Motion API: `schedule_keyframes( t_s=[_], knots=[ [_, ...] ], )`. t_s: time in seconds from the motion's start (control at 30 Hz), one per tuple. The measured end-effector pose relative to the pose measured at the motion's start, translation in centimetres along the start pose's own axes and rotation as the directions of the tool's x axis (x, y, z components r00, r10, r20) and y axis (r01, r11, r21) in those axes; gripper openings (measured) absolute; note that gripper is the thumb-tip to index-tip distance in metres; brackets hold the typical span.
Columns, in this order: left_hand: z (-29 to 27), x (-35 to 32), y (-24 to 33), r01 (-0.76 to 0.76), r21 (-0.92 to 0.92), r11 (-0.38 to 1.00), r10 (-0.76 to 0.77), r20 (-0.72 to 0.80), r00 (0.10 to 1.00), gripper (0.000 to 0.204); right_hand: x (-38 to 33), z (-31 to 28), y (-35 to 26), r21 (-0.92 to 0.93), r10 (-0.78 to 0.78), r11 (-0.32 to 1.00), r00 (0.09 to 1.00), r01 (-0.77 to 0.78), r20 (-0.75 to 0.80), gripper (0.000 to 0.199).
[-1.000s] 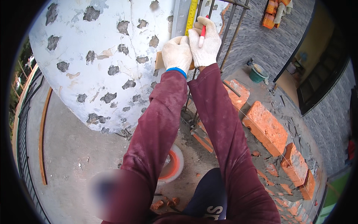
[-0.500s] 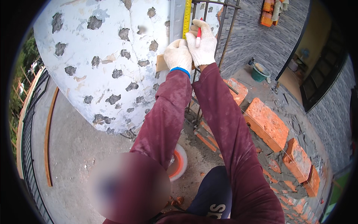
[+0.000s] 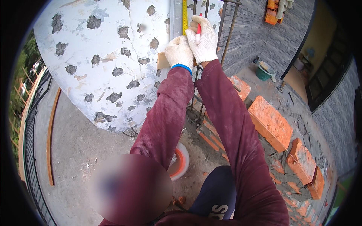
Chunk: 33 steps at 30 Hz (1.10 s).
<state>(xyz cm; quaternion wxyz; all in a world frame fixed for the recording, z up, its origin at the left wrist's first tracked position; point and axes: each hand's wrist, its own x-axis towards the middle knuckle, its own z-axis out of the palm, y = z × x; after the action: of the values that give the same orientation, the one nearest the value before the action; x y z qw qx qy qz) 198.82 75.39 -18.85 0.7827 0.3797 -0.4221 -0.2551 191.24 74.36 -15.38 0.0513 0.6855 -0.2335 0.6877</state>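
Observation:
My gloved left hand [image 3: 179,52] is closed at the lower end of a yellow tape measure [image 3: 184,19], whose blade runs straight up along a grey metal strip [image 3: 175,20]. Right beside it, my gloved right hand [image 3: 203,40] grips a slim red pencil [image 3: 199,28] between thumb and fingers, one end pointing up. The two hands touch near the blade. A short piece of wood [image 3: 163,60] sticks out to the left from behind my left hand. The tape's case, if there, is hidden by the gloves.
Steel rebar [image 3: 227,37] stands just right of my hands. A chipped white wall [image 3: 109,71] fills the left. Below are a bucket [image 3: 183,162] and a row of orange bricks [image 3: 271,122] along a string. A green tub [image 3: 264,71] stands farther back.
The view has shifted slightly. My right hand has tilted a little, and the pencil in it now leans differently. Both hands stay by the tape blade.

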Motion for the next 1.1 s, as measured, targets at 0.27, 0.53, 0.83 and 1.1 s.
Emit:
schedule_keyframes(
  t_s=[0.27,0.53,0.83,1.1],
  knots=[
    [0.3,-0.8,0.7,0.103,-0.164,0.981,-0.089,0.091,0.992,0.031,-0.4,0.2,1.2,-0.005,-0.009,1.000,0.998,0.008,-0.057,0.038],
    [-0.3,0.1,-0.2,0.072,-0.187,0.980,-0.057,0.084,0.995,0.029,0.0,-1.6,-3.8,0.083,-0.093,0.990,0.973,0.112,-0.211,0.020],
    [0.0,-1.0,2.1,0.068,0.090,0.994,-0.065,-0.033,0.997,0.030,9.4,-3.9,-5.1,-0.049,-0.077,0.996,0.994,0.073,-0.080,0.031],
    [0.0,-1.5,2.7,0.074,0.111,0.991,-0.069,-0.045,0.997,0.031,13.2,-3.6,-5.7,-0.099,0.035,0.995,0.995,-0.026,0.089,0.033]
  ],
)
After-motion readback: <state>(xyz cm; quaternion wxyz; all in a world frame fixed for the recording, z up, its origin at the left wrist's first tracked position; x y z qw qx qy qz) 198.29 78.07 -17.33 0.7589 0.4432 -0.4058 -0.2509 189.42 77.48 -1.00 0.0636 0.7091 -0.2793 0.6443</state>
